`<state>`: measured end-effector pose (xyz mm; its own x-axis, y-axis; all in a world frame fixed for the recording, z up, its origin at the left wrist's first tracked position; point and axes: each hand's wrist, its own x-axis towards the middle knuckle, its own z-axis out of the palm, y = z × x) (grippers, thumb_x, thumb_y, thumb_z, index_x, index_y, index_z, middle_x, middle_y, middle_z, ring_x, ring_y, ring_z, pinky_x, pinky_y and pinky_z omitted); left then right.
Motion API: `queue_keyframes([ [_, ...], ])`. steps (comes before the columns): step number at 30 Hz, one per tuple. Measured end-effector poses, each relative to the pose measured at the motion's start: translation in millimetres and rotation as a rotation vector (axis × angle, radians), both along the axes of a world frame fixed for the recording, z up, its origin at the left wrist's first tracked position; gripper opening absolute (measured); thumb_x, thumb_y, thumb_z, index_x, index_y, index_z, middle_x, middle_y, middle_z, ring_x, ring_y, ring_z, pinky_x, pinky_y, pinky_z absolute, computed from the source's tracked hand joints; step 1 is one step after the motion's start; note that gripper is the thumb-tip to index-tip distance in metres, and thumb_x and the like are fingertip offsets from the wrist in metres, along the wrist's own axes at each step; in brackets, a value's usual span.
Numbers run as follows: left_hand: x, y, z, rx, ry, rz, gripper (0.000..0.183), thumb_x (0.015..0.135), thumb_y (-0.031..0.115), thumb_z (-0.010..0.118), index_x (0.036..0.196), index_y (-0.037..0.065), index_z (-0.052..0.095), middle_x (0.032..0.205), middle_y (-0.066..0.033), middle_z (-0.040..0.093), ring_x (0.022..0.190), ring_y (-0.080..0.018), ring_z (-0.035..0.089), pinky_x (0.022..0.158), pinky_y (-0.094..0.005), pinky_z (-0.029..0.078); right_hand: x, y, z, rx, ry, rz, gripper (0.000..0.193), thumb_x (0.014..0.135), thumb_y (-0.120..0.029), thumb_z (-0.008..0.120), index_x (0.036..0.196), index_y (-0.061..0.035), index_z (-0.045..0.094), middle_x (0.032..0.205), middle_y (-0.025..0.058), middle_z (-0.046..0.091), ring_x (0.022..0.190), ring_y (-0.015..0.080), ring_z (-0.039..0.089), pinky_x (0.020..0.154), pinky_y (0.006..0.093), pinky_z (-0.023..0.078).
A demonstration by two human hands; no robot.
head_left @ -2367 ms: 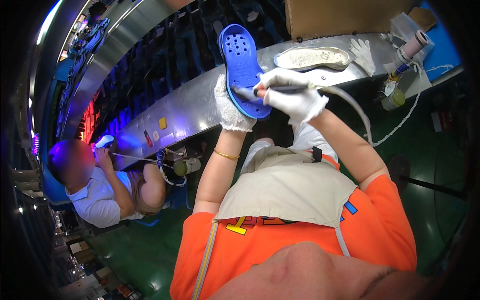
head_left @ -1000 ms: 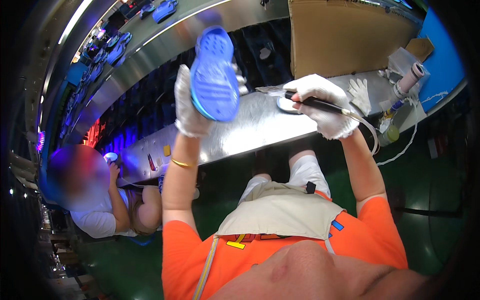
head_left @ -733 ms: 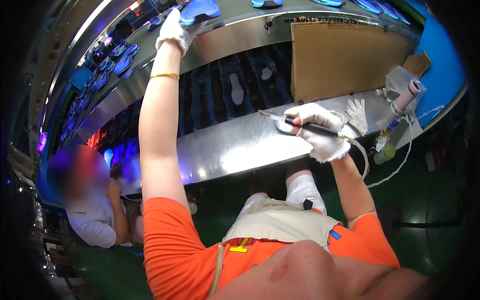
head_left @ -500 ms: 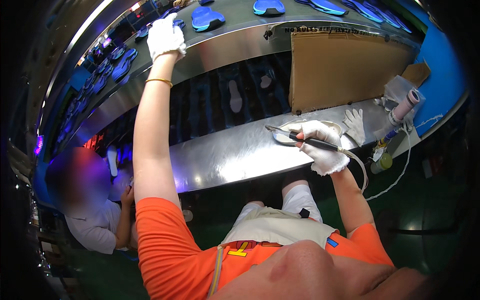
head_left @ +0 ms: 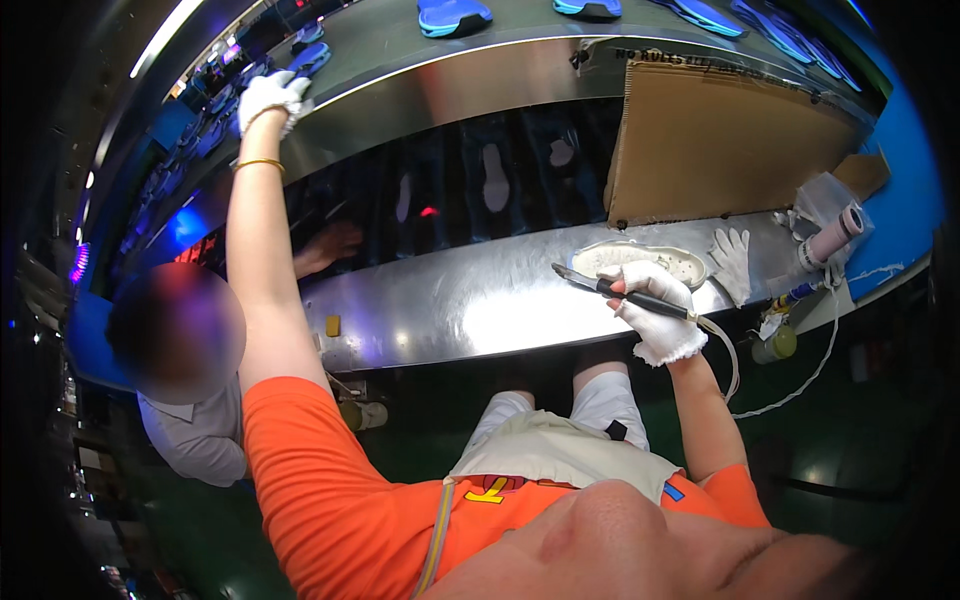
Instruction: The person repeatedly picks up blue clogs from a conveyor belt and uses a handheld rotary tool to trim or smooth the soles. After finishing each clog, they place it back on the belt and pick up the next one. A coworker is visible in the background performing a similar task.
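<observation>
My left hand [head_left: 270, 103], in a white glove, reaches far up and left to the edge of the raised belt [head_left: 365, 50]. Its fingers are stretched and partly apart beside blue shoe soles [head_left: 311, 60]; nothing shows in it. My right hand [head_left: 655, 310], in a fingertip-less white glove, is closed around a black-handled pen-like tool [head_left: 652, 301] with a dark pointed tip and a pale hose behind. The tip points left, over the metal ledge. Just behind that hand lies a pale, shoe-shaped oval piece [head_left: 640, 258]; whether it is a shoe or a dish I cannot tell.
More blue soles [head_left: 455, 16] lie along the raised belt. Below it, a dark lower channel holds pale sole shapes [head_left: 495, 178]. A cardboard sheet [head_left: 730, 140], a loose white glove [head_left: 731, 266] and a pink roll [head_left: 832, 237] stand right. A co-worker [head_left: 195, 440] sits left, one hand [head_left: 330, 247] over the channel.
My left hand has moved left and down along the belt edge. My right hand, still gripping the tool, has shifted slightly right in view. The co-worker's hand now reaches over the channel.
</observation>
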<state>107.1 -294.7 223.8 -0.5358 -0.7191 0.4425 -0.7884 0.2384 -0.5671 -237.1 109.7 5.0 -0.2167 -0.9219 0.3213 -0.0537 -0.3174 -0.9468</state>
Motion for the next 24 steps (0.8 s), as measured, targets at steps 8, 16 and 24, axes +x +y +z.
queue_keyframes([
  [8,54,-24,3,0.086,0.635,0.229,0.041,0.08,0.045,0.059,0.105,0.015,0.069,0.107,-0.0119,0.066,0.1,-0.0305,0.062,0.089,-0.0384,0.048,9,-11,-3,0.069,0.079,-0.036,0.017,0.075,0.007,0.069,0.088,-0.0013,0.062,0.095,0.0061,0.064,0.079,0.0094,0.061,0.07,0.0224,0.051],
  [16,-4,72,23,0.085,0.474,-0.047,0.049,0.083,0.053,0.051,0.093,0.01,0.071,0.095,-0.0168,0.067,0.092,-0.0323,0.063,0.084,-0.0398,0.049,9,-10,-10,0.051,0.076,0.015,0.016,0.074,0.01,0.067,0.085,-0.0019,0.062,0.097,0.0074,0.064,0.083,0.0112,0.061,0.073,0.0243,0.051],
  [24,2,59,6,0.454,1.091,-0.126,0.066,0.085,0.044,0.061,0.131,-0.001,0.046,0.118,-0.016,0.06,0.105,-0.0256,0.059,0.09,-0.0346,0.047,21,-1,0,0.009,0.084,0.014,0.021,0.075,0.011,0.065,0.09,-0.0023,0.06,0.091,0.0061,0.062,0.078,0.01,0.06,0.071,0.0228,0.05],
])
